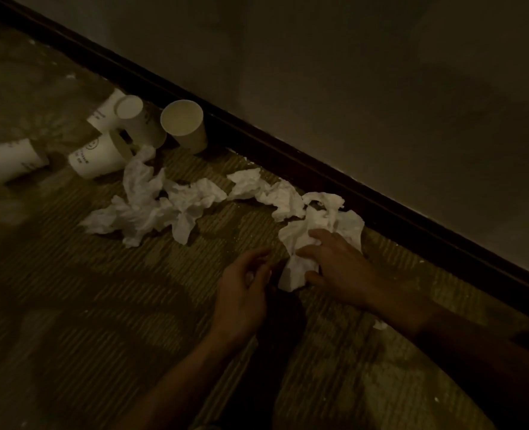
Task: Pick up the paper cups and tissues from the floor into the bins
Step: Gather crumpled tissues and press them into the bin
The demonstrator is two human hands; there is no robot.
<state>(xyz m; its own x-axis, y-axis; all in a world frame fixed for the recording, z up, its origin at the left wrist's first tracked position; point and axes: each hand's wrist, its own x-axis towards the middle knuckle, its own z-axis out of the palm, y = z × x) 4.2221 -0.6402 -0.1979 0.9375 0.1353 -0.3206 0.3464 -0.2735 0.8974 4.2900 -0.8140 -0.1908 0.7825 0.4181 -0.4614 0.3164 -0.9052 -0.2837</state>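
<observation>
Your two forearms are reaching in from the near edge, low over the carpet [101, 305]. Your right hand [337, 268] is closing its grip on a crumpled tissue [296, 274], fingers spread over the top and thumb tucking under the near fold, probably to gather the loose paper into one wad before lifting. Your left hand [244, 287] is hovering just left of that tissue with its fingers loosely curled; in this dim light you cannot tell whether its grip is pinching a scrap or holding nothing.

More tissues are lying in a ragged line to the left: one bunch [269, 193] close to the skirting board [288, 156], a bigger heap [151, 209] further left. Beyond them, paper cups are clustering at far left, with one upright cup [184, 125] standing against the skirting and tipped cups [100, 158] lying on their sides. A small white scrap [380, 324] is lying by your right wrist.

Ribbed, patterned carpet is running up to a dark skirting board under a plain wall [381, 88]. No bin is showing, so nothing is binned yet by the look of it.
</observation>
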